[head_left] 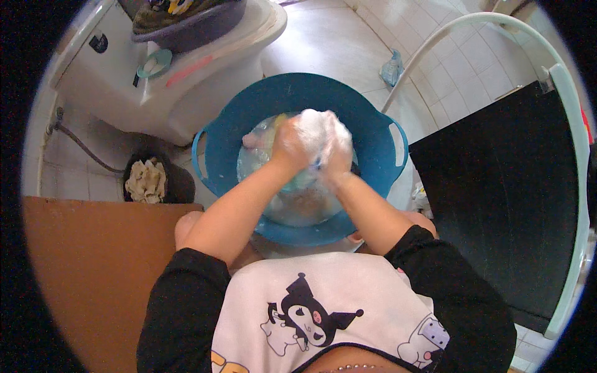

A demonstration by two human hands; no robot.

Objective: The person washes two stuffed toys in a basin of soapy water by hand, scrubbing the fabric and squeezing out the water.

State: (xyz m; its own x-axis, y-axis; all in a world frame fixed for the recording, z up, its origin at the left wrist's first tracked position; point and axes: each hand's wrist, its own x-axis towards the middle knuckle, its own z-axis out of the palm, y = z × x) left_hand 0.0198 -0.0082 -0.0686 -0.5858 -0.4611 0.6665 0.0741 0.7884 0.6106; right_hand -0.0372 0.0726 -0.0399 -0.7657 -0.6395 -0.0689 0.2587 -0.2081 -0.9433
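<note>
A blue plastic tub (298,91) with two loop handles stands between my knees. Soapy water (298,210) covers its bottom, with pieces of soaked laundry (259,140) in it, partly under suds. Above the water, my left hand (291,142) and my right hand (339,154) press together around a white sudsy cloth (313,126). Motion blurs both hands and the cloth, so the exact finger positions are hidden. Foam covers much of my right hand.
Left of the tub are a white toilet (186,102) with a purple basin (196,28) on it, a black bin (182,184) holding crumpled paper, and a brown panel (102,261). A black panel (499,196) and a pale hose (433,37) are on the right.
</note>
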